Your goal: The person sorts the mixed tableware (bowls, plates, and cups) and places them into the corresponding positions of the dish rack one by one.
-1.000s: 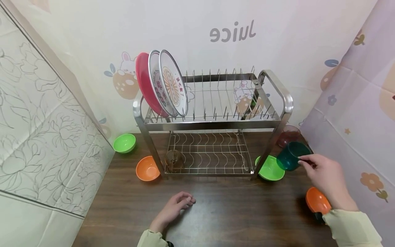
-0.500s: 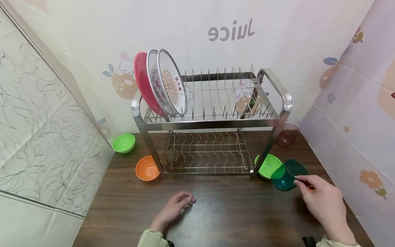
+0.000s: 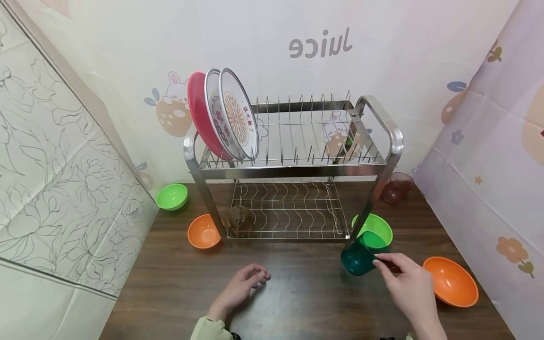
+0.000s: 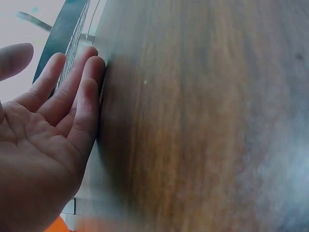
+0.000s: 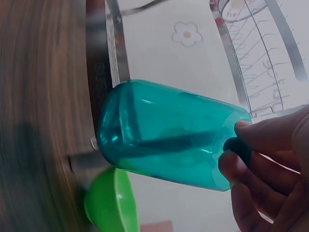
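A see-through teal cup (image 3: 356, 259) is held tilted by my right hand (image 3: 410, 290), whose thumb and fingers pinch it at its rim end. It is in front of the dish rack's right leg and overlaps the right green bowl (image 3: 380, 226) in the head view. In the right wrist view the cup (image 5: 164, 135) lies sideways across the picture, its base above the wood. My left hand (image 3: 240, 286) rests on the table in front of the rack with nothing in it. Its fingers (image 4: 88, 104) are loosely bent in the left wrist view.
The two-tier metal dish rack (image 3: 293, 173) carries a red plate (image 3: 203, 120) and two patterned plates (image 3: 240, 118) above, and a brown cup (image 3: 240, 221) below. Bowls stand either side: green (image 3: 172, 197), orange (image 3: 204, 231), orange (image 3: 450, 282). A reddish cup (image 3: 396, 189) is back right.
My right hand has brought the teal cup leftward and toward me, from beside the reddish cup to the rack's front right corner. The right orange bowl is uncovered. My left hand stays put.
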`<control>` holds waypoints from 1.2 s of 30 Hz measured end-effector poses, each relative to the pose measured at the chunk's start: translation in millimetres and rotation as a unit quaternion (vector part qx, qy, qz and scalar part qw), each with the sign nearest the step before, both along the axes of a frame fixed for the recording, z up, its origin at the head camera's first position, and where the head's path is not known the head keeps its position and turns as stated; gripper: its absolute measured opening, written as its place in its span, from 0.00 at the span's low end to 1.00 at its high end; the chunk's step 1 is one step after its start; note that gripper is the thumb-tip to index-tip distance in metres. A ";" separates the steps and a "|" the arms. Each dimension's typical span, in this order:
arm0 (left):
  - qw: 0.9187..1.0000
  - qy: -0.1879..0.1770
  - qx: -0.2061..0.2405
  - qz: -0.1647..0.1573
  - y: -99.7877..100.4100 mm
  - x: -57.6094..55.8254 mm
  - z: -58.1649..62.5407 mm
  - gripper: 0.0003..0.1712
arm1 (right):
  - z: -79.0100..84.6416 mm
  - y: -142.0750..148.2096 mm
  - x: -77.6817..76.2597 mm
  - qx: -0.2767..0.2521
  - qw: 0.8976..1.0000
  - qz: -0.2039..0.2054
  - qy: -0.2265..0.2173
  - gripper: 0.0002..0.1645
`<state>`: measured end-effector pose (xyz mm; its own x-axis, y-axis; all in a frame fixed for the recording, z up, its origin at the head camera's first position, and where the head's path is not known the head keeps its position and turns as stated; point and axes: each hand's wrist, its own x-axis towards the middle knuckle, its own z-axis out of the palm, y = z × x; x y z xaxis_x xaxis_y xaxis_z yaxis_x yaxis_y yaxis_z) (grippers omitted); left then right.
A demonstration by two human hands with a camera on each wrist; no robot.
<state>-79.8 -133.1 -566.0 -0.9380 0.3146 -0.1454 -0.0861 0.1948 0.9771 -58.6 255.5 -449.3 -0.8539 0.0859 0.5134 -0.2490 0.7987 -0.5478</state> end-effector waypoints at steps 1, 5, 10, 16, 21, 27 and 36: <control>1.000 0.001 0.001 0.000 0.2 0.4 -0.1 0.17 | -1.3 -3.4 -0.1 -0.004 1.000 0.002 0.000 0.13; 1.000 0.005 0.007 0.001 0.8 1.9 0.7 0.17 | -7.0 -16.6 -1.0 -0.011 1.000 0.021 0.003 0.14; 1.000 0.002 0.010 0.003 3.2 2.7 3.0 0.17 | -17.4 -34.8 -0.9 -0.033 0.996 0.084 0.024 0.17; 0.998 -0.002 0.053 -0.024 8.5 0.4 6.2 0.23 | -32.7 -58.1 -1.3 -0.085 0.981 0.171 0.023 0.18; 0.995 0.002 0.084 -0.052 13.0 -1.9 11.7 0.27 | -42.3 -75.1 -0.4 -0.135 0.966 0.221 0.007 0.19; 0.993 -0.014 0.096 -0.070 19.1 -0.9 17.8 0.27 | -56.6 -87.3 0.4 -0.170 0.949 0.265 -0.007 0.21; 0.990 -0.042 0.115 -0.074 25.4 0.7 23.0 0.27 | -59.1 -94.5 4.0 -0.245 0.924 0.283 -0.078 0.14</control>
<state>-79.1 -107.7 -543.0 -0.8668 0.4813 -0.1305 -0.1570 -0.0150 0.9875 -54.6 161.1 -508.4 -0.8932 -0.2086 0.3983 -0.4388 0.2112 -0.8734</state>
